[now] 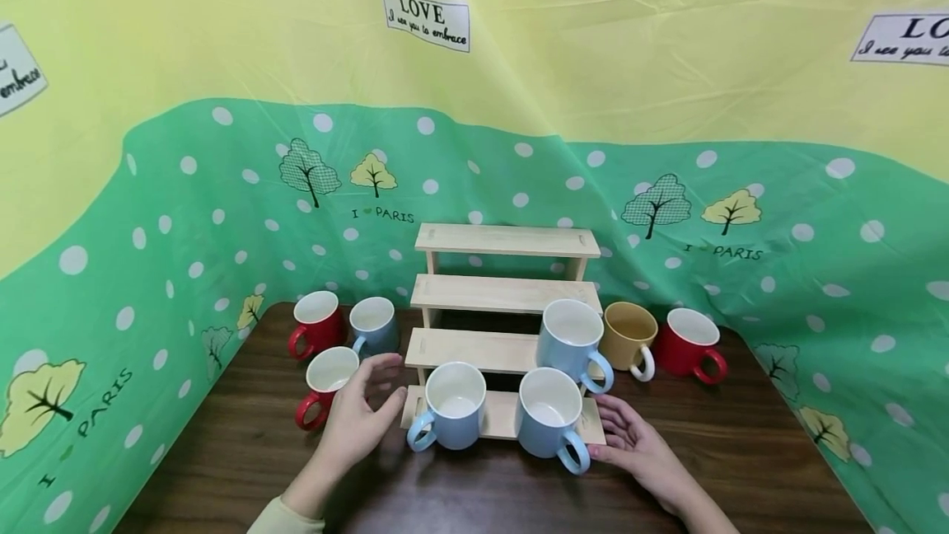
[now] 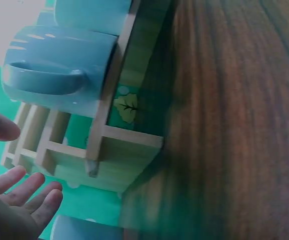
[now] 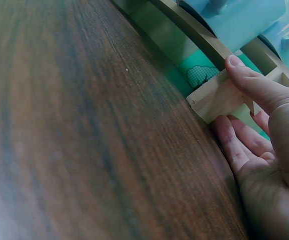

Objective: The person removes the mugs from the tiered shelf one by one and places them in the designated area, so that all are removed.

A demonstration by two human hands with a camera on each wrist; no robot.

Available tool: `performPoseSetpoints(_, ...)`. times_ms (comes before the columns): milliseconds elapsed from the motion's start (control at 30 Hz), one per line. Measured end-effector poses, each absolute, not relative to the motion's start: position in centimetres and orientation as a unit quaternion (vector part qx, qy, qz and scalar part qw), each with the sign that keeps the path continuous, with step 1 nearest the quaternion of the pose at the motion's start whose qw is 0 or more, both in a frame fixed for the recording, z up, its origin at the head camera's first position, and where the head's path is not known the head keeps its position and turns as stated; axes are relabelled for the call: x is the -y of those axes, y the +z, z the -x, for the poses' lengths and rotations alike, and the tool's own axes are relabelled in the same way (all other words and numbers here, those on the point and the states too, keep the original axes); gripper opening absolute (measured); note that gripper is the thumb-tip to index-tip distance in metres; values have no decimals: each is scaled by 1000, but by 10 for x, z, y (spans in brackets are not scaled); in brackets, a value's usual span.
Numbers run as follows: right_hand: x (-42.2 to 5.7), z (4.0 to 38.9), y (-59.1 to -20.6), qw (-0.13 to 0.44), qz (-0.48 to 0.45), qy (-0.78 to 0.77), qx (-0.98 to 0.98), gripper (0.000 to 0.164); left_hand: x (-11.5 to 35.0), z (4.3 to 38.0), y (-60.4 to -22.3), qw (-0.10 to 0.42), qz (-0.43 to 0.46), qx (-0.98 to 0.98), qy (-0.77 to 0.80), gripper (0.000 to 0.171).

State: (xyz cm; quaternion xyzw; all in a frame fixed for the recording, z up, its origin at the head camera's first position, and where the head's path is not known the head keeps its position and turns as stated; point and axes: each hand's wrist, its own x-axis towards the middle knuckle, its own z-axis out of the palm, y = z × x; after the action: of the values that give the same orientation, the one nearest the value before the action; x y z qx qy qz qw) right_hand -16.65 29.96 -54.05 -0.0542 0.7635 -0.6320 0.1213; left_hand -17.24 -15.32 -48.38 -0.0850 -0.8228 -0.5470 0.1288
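Observation:
A pale wooden tiered stand [image 1: 474, 350] rises in steps. On its lowest step sit two light blue mugs, the left mug [image 1: 455, 406] with its handle toward the front left, the right mug [image 1: 550, 414] with its handle toward the front right. A third blue mug [image 1: 569, 338] sits on the step above, at the right. My right hand [image 3: 264, 125] grips the stand's lower right end, thumb at the front edge and fingers along the side panel. Beside the stand's left end, my left hand [image 1: 359, 410] holds nothing, its fingers spread and thumb apart.
Left of the stand are two red mugs, one behind [image 1: 319, 324] and one nearer [image 1: 331, 377], plus a blue mug [image 1: 375, 326]. A tan mug [image 1: 628, 332] and a red mug [image 1: 688, 342] stand at right. Printed cloth [image 1: 474, 171] surrounds the dark wooden table [image 1: 222, 443].

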Motion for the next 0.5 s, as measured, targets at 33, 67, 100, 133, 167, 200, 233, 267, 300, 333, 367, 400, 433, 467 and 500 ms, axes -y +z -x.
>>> performPoseSetpoints(33,-300,167,-541,122,54,-632,-763,83,153,173,-486,125,84,818,-554,46)
performPoseSetpoints(67,-300,167,-541,122,55,-632,-763,83,153,174,-490,123,83,815,-560,45)
performPoseSetpoints(100,-300,167,-541,122,55,-633,-763,83,152,175,-493,124,85,811,-566,44)
performPoseSetpoints(133,-300,167,-541,122,56,-633,-763,84,152,176,-497,125,86,807,-571,44)
performPoseSetpoints(167,-300,167,-541,121,57,-633,-763,84,152,177,-500,125,86,802,-578,43)
performPoseSetpoints(200,-300,167,-541,121,58,-633,-763,84,152,178,-503,124,84,798,-584,43)
performPoseSetpoints(233,-300,167,-541,120,58,-633,-763,84,152,179,-506,119,81,794,-590,42)
performPoseSetpoints(267,-300,167,-541,119,59,-633,-763,84,151,179,-509,114,79,789,-598,42)
performPoseSetpoints(300,-300,167,-541,118,59,-633,-763,83,151,180,-511,108,77,784,-607,42)
performPoseSetpoints(333,-301,167,-541,118,60,-632,-763,83,150,180,-513,99,72,779,-615,43)
performPoseSetpoints(367,-301,167,-541,118,60,-632,-764,83,150,181,-515,89,68,773,-624,44)
performPoseSetpoints(400,-301,167,-541,119,60,-632,-763,83,150,181,-517,79,65,767,-634,45)
performPoseSetpoints(433,-301,167,-541,119,60,-632,-763,83,150,182,-519,67,63,761,-642,47)
performPoseSetpoints(467,-301,167,-541,120,60,-632,-763,84,150,182,-521,55,61,757,-648,49)
performPoseSetpoints(500,-301,167,-541,120,59,-632,-763,84,151,182,-523,44,61,752,-655,52)
